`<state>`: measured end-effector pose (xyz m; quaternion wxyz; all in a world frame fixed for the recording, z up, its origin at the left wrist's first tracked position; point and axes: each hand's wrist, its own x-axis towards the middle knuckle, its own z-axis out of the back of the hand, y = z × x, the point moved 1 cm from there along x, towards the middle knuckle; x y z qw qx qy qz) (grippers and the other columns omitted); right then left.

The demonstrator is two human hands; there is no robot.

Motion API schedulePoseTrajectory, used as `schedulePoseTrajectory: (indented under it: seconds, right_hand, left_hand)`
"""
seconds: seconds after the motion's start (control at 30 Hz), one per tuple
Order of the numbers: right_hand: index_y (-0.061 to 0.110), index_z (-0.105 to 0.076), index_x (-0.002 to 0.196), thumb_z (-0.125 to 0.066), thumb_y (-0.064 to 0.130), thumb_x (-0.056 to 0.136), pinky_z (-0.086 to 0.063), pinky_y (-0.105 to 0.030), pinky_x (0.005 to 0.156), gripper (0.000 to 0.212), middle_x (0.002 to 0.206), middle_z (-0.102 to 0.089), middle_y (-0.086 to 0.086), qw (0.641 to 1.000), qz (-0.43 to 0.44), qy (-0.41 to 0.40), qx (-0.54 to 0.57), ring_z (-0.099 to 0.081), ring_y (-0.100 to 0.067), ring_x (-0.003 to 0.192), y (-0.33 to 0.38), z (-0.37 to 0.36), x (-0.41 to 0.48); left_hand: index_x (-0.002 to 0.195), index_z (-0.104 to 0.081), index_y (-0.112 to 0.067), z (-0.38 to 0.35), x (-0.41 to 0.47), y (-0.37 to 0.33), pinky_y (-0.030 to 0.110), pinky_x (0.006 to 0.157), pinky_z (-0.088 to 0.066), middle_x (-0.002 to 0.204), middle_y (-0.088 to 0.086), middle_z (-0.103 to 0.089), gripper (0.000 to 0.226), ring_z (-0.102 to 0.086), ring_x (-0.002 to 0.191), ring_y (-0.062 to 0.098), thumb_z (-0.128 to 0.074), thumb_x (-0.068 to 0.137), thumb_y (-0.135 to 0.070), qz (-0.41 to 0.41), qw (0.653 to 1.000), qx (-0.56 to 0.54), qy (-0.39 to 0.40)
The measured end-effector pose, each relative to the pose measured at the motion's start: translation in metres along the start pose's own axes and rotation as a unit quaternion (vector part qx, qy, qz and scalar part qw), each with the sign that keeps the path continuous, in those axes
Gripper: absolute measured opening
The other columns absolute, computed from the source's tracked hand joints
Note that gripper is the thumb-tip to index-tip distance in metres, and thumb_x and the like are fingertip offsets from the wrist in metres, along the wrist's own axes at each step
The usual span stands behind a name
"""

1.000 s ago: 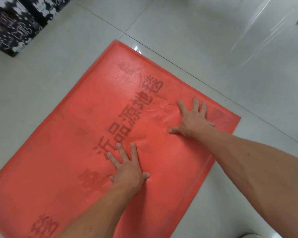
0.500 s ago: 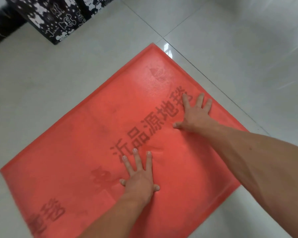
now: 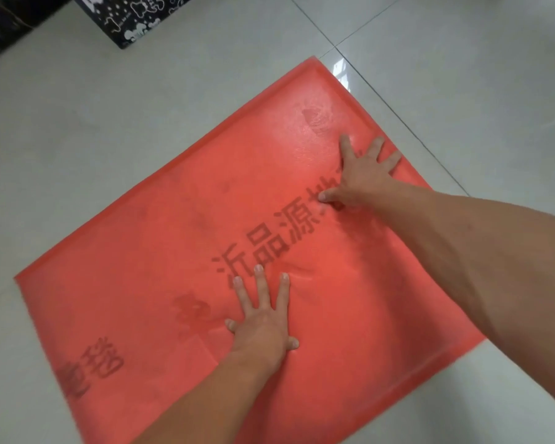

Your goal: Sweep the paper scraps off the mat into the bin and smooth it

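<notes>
Left grip (image 3: 263, 331): I am pressing it palm down on the red mat (image 3: 161, 251), open, with fingers (image 3: 261, 290) straight and spread. It is sitting roughly mid-mat on my side. The fingertips are touching the lower edge of the dark printed characters (image 3: 269, 245) that are running diagonally across the surface.

Right grip (image 3: 362, 177): I am reaching it farther out, also open and palm down, with fingers fanned. It is pressing the mat near the far right edge, close to the far corner. The thumb is lying on the printed line, and the hand is covering part of it. Neither grip is holding anything.

The mat is lying on the pale tiled floor (image 3: 77, 123), turned at an angle to me, with one corner pointing away. A raised border is running along its far edges. Shallow creases (image 3: 305, 274) are showing just right of my left fingertips. A darker smudge (image 3: 314, 118) is sitting just beyond my right index finger.

A black box with white cartoon print (image 3: 132, 17) is standing on the floor beyond the mat, well apart from it.
</notes>
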<state>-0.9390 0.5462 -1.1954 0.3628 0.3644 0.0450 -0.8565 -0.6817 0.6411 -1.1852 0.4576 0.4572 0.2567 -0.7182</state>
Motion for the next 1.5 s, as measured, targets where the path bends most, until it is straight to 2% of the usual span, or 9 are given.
schedulePoseTrajectory:
  seconds: [0.33, 0.47, 0.67, 0.87, 1.03, 1.1, 1.2, 1.33, 1.5]
  right_hand:
    - [0.045, 0.011, 0.149, -0.080, 0.060, 0.064, -0.017, -0.077, 0.103, 0.125, 0.156, 0.024, -0.020, 1.000, 0.003, -0.015, -0.005, 0.017, -0.057, 0.138, 0.002, 0.001, 0.001]
    - [0.043, 0.001, 0.149, -0.068, 0.067, 0.072, -0.015, -0.083, 0.095, 0.106, 0.160, 0.017, -0.011, 0.997, 0.019, -0.068, -0.012, 0.014, -0.045, 0.144, -0.008, -0.014, -0.013]
    - [0.032, -0.014, 0.151, -0.040, 0.051, 0.095, -0.011, -0.080, 0.101, 0.064, 0.161, 0.007, -0.012, 0.981, 0.138, -0.122, -0.066, 0.010, -0.037, 0.147, 0.013, -0.048, -0.050]
    - [0.033, -0.014, 0.152, -0.038, 0.049, 0.096, -0.008, -0.071, 0.109, 0.063, 0.162, 0.002, -0.010, 0.965, 0.229, -0.092, -0.094, 0.007, -0.032, 0.149, 0.028, -0.084, -0.135]
    - [0.033, -0.011, 0.152, -0.034, 0.052, 0.097, -0.008, -0.067, 0.110, 0.063, 0.162, 0.001, -0.010, 0.969, 0.190, -0.062, -0.142, 0.006, -0.030, 0.149, -0.019, -0.081, -0.176]
    - [0.032, -0.014, 0.152, -0.035, 0.052, 0.097, -0.010, -0.067, 0.110, 0.062, 0.162, -0.003, -0.010, 0.974, 0.159, -0.066, -0.149, 0.002, -0.030, 0.149, -0.039, -0.076, -0.188]
    - [0.030, -0.018, 0.150, -0.035, 0.053, 0.097, -0.014, -0.068, 0.110, 0.061, 0.161, -0.008, -0.009, 0.982, 0.116, -0.058, -0.136, -0.002, -0.030, 0.149, -0.060, -0.073, -0.204]
    - [0.030, -0.017, 0.151, -0.034, 0.054, 0.097, -0.014, -0.066, 0.111, 0.062, 0.161, -0.009, -0.008, 0.990, 0.094, -0.034, -0.103, -0.002, -0.029, 0.149, -0.060, -0.081, -0.224]
    - [0.031, -0.012, 0.153, -0.037, 0.054, 0.096, -0.016, -0.063, 0.112, 0.066, 0.161, -0.009, -0.008, 0.986, 0.142, -0.025, -0.085, -0.005, -0.029, 0.149, -0.022, -0.092, -0.246]
  left_hand:
    - [0.146, 0.029, -0.037, 0.000, 0.001, 0.001, 0.073, 0.102, -0.029, 0.142, 0.003, 0.054, 0.117, 0.036, 0.137, 0.046, -0.069, 0.083, -0.047, -0.011, 1.000, -0.015, -0.015]
    - [0.146, 0.030, -0.037, 0.000, 0.002, 0.001, 0.074, 0.101, -0.029, 0.147, 0.004, 0.051, 0.117, 0.035, 0.137, 0.047, -0.069, 0.083, -0.046, -0.008, 1.000, -0.016, -0.015]
    - [0.146, 0.029, -0.039, -0.003, 0.002, 0.002, 0.075, 0.101, -0.028, 0.146, 0.002, 0.051, 0.119, 0.037, 0.137, 0.045, -0.071, 0.082, -0.046, -0.010, 0.999, -0.026, -0.029]
    - [0.145, 0.032, -0.038, -0.009, 0.005, 0.007, 0.075, 0.098, -0.032, 0.146, 0.003, 0.052, 0.121, 0.037, 0.137, 0.045, -0.071, 0.081, -0.048, -0.022, 0.997, -0.029, -0.063]
    - [0.146, 0.028, -0.039, -0.011, 0.003, 0.009, 0.075, 0.098, -0.032, 0.149, 0.003, 0.048, 0.119, 0.034, 0.139, 0.045, -0.070, 0.081, -0.050, -0.045, 0.995, -0.037, -0.085]
    - [0.147, 0.028, -0.036, -0.008, 0.002, 0.010, 0.075, 0.105, -0.023, 0.150, 0.010, 0.046, 0.116, 0.034, 0.138, 0.047, -0.068, 0.083, -0.050, -0.053, 0.995, -0.015, -0.083]
    - [0.156, 0.009, -0.022, 0.013, 0.004, 0.013, 0.058, 0.118, -0.001, 0.158, 0.027, 0.021, 0.096, 0.018, 0.146, 0.042, -0.056, 0.090, -0.050, -0.084, 0.992, 0.034, -0.085]
    - [0.149, -0.031, -0.007, 0.030, 0.001, 0.032, 0.035, 0.118, -0.024, 0.156, 0.022, -0.029, 0.073, -0.028, 0.145, 0.034, -0.052, 0.093, -0.048, -0.093, 0.981, -0.071, -0.155]
    - [0.151, -0.028, -0.006, 0.005, -0.039, 0.066, 0.035, 0.113, -0.031, 0.152, 0.022, -0.037, 0.070, -0.038, 0.139, 0.034, -0.052, 0.095, -0.041, -0.080, 0.963, -0.159, -0.203]
